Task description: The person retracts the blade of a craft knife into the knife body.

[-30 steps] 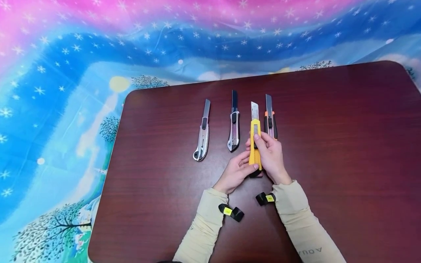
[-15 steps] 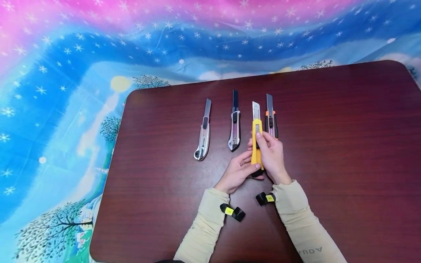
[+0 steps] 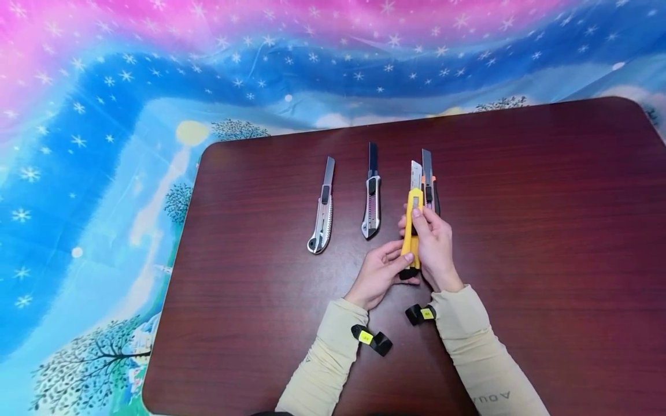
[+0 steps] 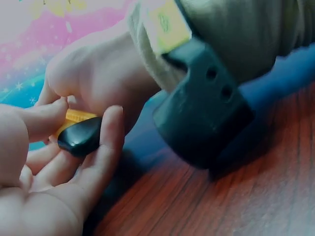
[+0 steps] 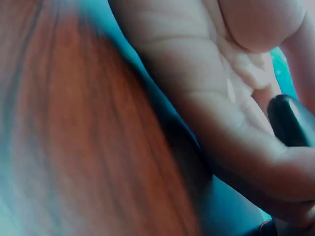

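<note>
In the head view, both hands hold a yellow utility knife [image 3: 414, 197] above the table, its silver blade out and pointing away. My left hand [image 3: 373, 277] pinches the lower end between thumb and fingers. My right hand [image 3: 438, 251] grips the middle of the handle, thumb on top near the slider. The left wrist view shows the knife's black end cap [image 4: 81, 136] between thumb and fingers. Close-up skin fills much of the right wrist view, with the same black end cap [image 5: 293, 123] at the edge. Behind the yellow knife lies an orange-and-black utility knife [image 3: 428, 193], partly covered.
A silver utility knife [image 3: 321, 222] with its blade out lies to the left. Between it and the hands is a silver-and-black utility knife [image 3: 371, 208] with a dark blade. The dark red wooden table [image 3: 250, 300] backs onto a patterned cloth [image 3: 312, 69].
Both hands have shifted the yellow knife slightly to the right, and it leans a little more. It now overlaps the orange-and-black knife more. The other knives lie where they were.
</note>
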Demonstrator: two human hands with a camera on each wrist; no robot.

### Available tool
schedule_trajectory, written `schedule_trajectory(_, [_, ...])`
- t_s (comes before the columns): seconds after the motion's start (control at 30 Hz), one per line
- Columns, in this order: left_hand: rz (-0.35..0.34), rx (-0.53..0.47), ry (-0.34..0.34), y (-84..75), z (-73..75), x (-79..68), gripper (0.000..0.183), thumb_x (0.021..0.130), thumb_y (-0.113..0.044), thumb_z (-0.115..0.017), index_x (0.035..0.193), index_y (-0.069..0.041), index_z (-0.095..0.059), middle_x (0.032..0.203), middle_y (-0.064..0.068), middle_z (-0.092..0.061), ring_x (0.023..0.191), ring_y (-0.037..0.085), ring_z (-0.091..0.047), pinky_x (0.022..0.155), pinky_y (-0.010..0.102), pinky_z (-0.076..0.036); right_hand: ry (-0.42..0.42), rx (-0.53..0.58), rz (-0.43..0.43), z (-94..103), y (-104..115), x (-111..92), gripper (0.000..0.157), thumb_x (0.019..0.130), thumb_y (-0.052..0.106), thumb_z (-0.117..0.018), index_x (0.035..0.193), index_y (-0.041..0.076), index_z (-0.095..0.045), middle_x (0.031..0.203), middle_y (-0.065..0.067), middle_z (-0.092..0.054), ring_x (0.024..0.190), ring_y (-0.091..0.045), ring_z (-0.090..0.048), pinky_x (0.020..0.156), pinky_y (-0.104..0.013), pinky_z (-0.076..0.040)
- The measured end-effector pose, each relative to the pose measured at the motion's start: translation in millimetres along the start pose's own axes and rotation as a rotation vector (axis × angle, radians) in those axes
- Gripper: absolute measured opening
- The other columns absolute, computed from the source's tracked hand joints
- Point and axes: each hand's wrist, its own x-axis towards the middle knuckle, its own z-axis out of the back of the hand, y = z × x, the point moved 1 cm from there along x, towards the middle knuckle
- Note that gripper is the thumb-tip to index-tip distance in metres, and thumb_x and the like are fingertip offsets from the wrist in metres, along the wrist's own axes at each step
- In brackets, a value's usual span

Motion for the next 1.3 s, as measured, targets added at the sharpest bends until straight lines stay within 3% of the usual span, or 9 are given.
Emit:
schedule_trajectory(0.2, [-0.001,-0.008,-0.046,2.7,-2.7,0.4,0.035,0.099,-0.002,-0.050,0.130,0.014,-0.051,0.126,0.032,-0.056,0.098,0.013,-0.064,0.089,0.044,-0.057,0.034,0.038,0.029,1.9,3,1,0.038,0.100,0.023,-0.053,0.124,-0.006,-0.057,0.078,0.002,-0.067,0.069,-0.012,-0.062,0.067,-0.021,-0.055])
schedule_trajectory(0.4, [-0.013,0.050,-0.006,0.0,-1.2,-0.9,0.037,0.101,-0.008,-0.047,0.129,0.017,-0.050,0.127,0.037,-0.054,0.097,0.015,-0.066,0.090,0.040,-0.057,0.058,0.036,0.027,1.3,7,0,0.029,0.098,0.022,-0.056,0.119,0.003,-0.063,0.079,0.004,-0.070,0.070,-0.013,-0.061,0.066,-0.021,-0.055])
schedule_trajectory(0.57, [0.009,0.046,0.037,-15.7,-4.3,-1.6,0.037,0.103,-0.009,-0.043,0.128,0.018,-0.050,0.125,0.039,-0.054,0.092,0.017,-0.066,0.089,0.044,-0.057,0.091,-0.032,-0.007,-2.3,22,2,0.033,0.097,0.025,-0.059,0.119,0.002,-0.064,0.082,0.007,-0.073,0.072,-0.014,-0.061,0.064,-0.020,-0.052])
schedule_trajectory(0.67, [0.018,0.037,0.053,-30.8,-8.4,0.7,0.038,0.103,-0.009,-0.043,0.126,0.020,-0.049,0.121,0.035,-0.057,0.089,0.017,-0.066,0.089,0.046,-0.057,0.115,-0.002,-0.028,-5.5,37,5,0.037,0.096,0.026,-0.061,0.122,0.001,-0.063,0.085,0.005,-0.074,0.075,-0.015,-0.061,0.063,-0.020,-0.051])
schedule_trajectory(0.8, [0.043,0.021,0.056,-46.0,-9.4,4.3,0.037,0.102,-0.008,-0.044,0.126,0.020,-0.050,0.112,0.024,-0.061,0.085,0.017,-0.066,0.089,0.048,-0.056,0.156,0.117,-0.090,-9.0,51,10,0.043,0.094,0.023,-0.063,0.130,0.001,-0.058,0.088,0.002,-0.073,0.079,-0.017,-0.061,0.067,-0.020,-0.050])
schedule_trajectory(0.9, [0.055,0.000,0.056,-47.7,-6.4,5.4,0.036,0.102,-0.006,-0.044,0.126,0.020,-0.050,0.111,0.021,-0.062,0.085,0.017,-0.067,0.090,0.049,-0.056,0.186,0.180,-0.154,-9.9,52,12,0.045,0.094,0.021,-0.063,0.133,0.001,-0.055,0.091,0.001,-0.073,0.082,-0.017,-0.059,0.072,-0.021,-0.049])
schedule_trajectory(1.1, [0.059,-0.022,0.075,-40.4,-0.8,10.3,0.036,0.102,-0.005,-0.044,0.126,0.020,-0.049,0.115,0.029,-0.060,0.086,0.018,-0.068,0.091,0.048,-0.055,0.216,0.270,-0.248,-5.3,46,16,0.029,0.094,0.018,-0.063,0.121,0.012,-0.065,0.095,0.000,-0.072,0.083,-0.016,-0.060,0.077,-0.022,-0.048])
schedule_trajectory(1.3, [0.103,-0.033,0.070,-37.2,1.1,11.4,0.036,0.102,-0.007,-0.045,0.127,0.018,-0.050,0.126,0.040,-0.053,0.088,0.020,-0.069,0.091,0.048,-0.055,0.249,0.299,-0.323,-0.1,42,18,0.039,0.095,0.015,-0.060,0.133,0.009,-0.056,0.100,0.001,-0.071,0.085,-0.014,-0.060,0.083,-0.023,-0.046])
